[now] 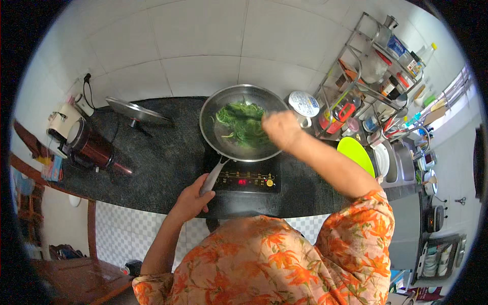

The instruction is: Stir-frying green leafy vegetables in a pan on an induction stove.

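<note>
A large frying pan [244,152] holds leafy greens [242,124] and rests on a black induction cooker [244,187] with a lit red display. My left hand [196,198] is wrapped around the pan's grey handle [214,177], below the pan. Over the pan's right side, my right hand [282,129] is closed on a dark utensil, blurred and mostly hidden by the hand and the greens. The utensil's head reaches into the greens, and its exact kind cannot be told.
A pan lid [137,111] and a dark red appliance [93,146] stand on the left of the black counter [160,152]. At the right are a lidded white mug [304,105], a lime-green plate [355,156], a metal rack [358,82] of bottles and jars, and a sink [403,162].
</note>
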Action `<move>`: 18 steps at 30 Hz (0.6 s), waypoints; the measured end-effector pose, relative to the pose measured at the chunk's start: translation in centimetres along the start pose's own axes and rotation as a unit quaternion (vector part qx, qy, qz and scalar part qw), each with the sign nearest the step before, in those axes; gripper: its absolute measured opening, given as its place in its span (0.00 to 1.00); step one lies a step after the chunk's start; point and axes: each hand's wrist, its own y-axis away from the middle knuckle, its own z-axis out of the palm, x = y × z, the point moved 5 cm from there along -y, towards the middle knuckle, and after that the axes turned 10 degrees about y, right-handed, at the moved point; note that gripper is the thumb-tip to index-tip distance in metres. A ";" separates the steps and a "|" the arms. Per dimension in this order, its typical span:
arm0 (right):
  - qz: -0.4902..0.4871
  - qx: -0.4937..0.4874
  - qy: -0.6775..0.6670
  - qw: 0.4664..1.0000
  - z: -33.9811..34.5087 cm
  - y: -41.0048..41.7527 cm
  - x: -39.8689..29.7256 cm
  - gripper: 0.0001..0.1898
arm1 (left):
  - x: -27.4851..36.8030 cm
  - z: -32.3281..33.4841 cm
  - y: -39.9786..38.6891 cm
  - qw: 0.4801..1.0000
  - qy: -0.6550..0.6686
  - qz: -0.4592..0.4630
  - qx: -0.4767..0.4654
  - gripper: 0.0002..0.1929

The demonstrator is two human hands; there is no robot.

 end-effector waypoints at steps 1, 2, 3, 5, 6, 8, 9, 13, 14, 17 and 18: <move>-0.023 -0.025 0.002 0.999 -0.9 0.5 -1.6 0.06 | -0.2 -0.2 0.1 1.000 0.006 0.006 0.002 0.32; -0.045 -0.049 0.004 0.998 -2.8 1.1 -2.6 0.06 | -0.4 -0.3 0.4 1.000 0.010 0.011 0.001 0.32; -0.061 -0.076 0.007 0.995 -4.0 1.7 -2.8 0.07 | -0.4 -0.2 0.4 1.000 0.010 0.010 -0.001 0.32; -0.043 -0.062 0.001 0.997 -3.6 1.1 -2.0 0.07 | -0.4 -0.4 0.5 1.000 0.001 0.013 0.004 0.32; -0.019 -0.047 -0.003 0.999 -3.4 0.9 -1.2 0.07 | 0.0 -0.3 0.5 1.000 -0.002 0.016 -0.002 0.32; -0.025 -0.036 0.011 0.999 -0.9 1.1 -0.1 0.07 | 0.8 0.1 0.3 1.000 -0.006 -0.001 -0.019 0.32; -0.047 -0.019 0.019 0.999 -1.4 0.9 -0.3 0.07 | 0.7 0.1 0.3 1.000 -0.005 -0.001 -0.017 0.32; -0.094 -0.075 0.016 0.993 -5.7 1.7 0.7 0.06 | 0.4 -0.1 0.6 0.999 0.023 0.009 -0.022 0.31; -0.086 -0.060 0.009 0.994 -6.8 1.7 1.1 0.06 | 0.3 -0.2 0.6 0.999 0.029 0.007 -0.017 0.31; -0.102 -0.103 -0.047 0.988 -10.6 1.4 -0.1 0.07 | -0.1 -0.6 0.8 0.999 0.021 0.021 -0.017 0.32; -0.097 -0.112 -0.059 0.987 -10.3 0.8 -1.0 0.07 | 0.0 -0.6 0.8 0.999 0.020 0.022 -0.019 0.32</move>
